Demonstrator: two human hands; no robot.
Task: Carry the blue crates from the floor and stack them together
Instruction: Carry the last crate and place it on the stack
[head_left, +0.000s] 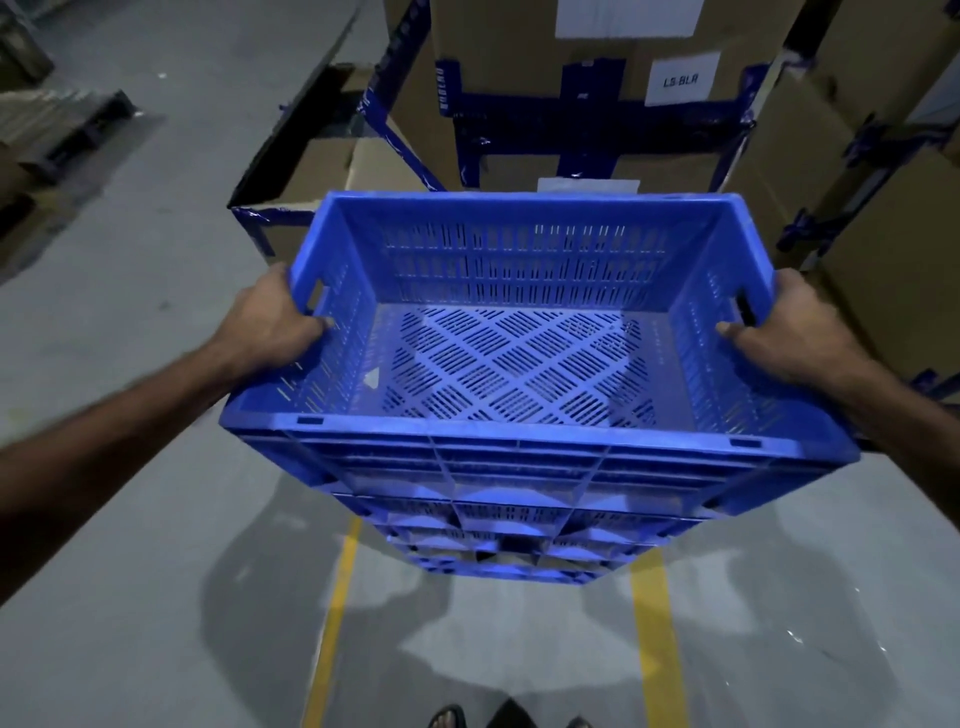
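1. Presently, the top blue crate (524, 332) sits level over a stack of blue crates (514, 525) whose ribbed walls show directly beneath it, near the middle of the scene. Whether its base is fully seated on the stack or just above it cannot be told from this view.

2. Left hand (275, 317): it grips the crate's left wall at the handle slot, thumb hooked over the rim and pressed on the inner face, the other fingers hidden outside the wall.

3. Right hand (795, 325): it holds the right wall by the opposite handle slot in the same manner, thumb inside, remaining fingers out of sight.

4. Judgement on the hold: a symmetrical grip at both short ends keeps the load level and lets the rims be lined up squarely, which stacking calls for.

5. Position: the stack stands on the grey floor (130, 597), between two yellow floor lines (657, 639), probably a marked bay.

6. Surroundings: taped cardboard boxes (597, 93) rise on the far side and to the right, close behind the crate; the person's sandalled feet show at the near edge.

7. Interior of the held crate: nothing in it.
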